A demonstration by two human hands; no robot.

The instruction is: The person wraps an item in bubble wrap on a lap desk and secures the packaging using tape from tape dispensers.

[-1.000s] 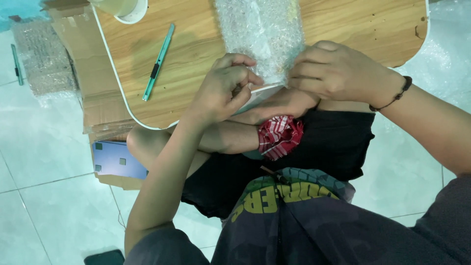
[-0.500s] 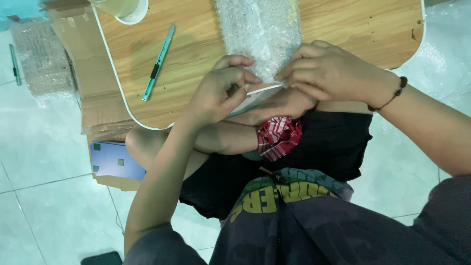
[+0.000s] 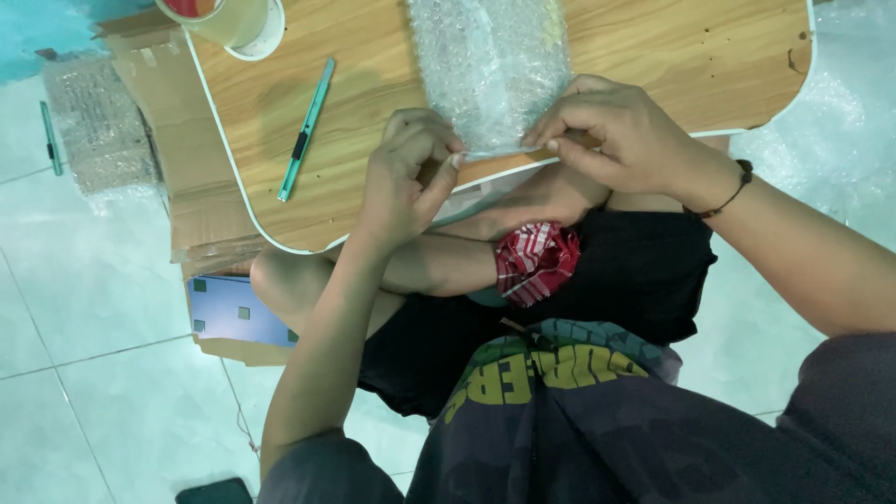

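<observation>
A bubble-wrapped parcel (image 3: 490, 65) lies on the low wooden table (image 3: 373, 103), its near end at the table's front edge. My left hand (image 3: 403, 177) pinches the parcel's lower left corner with thumb and fingers. My right hand (image 3: 625, 131) grips the lower right corner, fingertips pressed on the wrap's edge. A thin strip, perhaps tape, runs between both hands along that edge. I sit cross-legged with my knee under the table.
A green utility knife (image 3: 306, 128) lies on the table left of the parcel. A roll of tape (image 3: 229, 21) stands at the table's far left. Flattened cardboard (image 3: 163, 103), a bubble-wrap bundle (image 3: 93, 121) and a blue-and-white box (image 3: 233, 313) lie on the tiled floor at left. A dark phone (image 3: 213, 492) lies by my elbow.
Both hands have shifted slightly along the parcel's near edge, the fingers spreading apart and pressing the wrap down. The parcel stays in place.
</observation>
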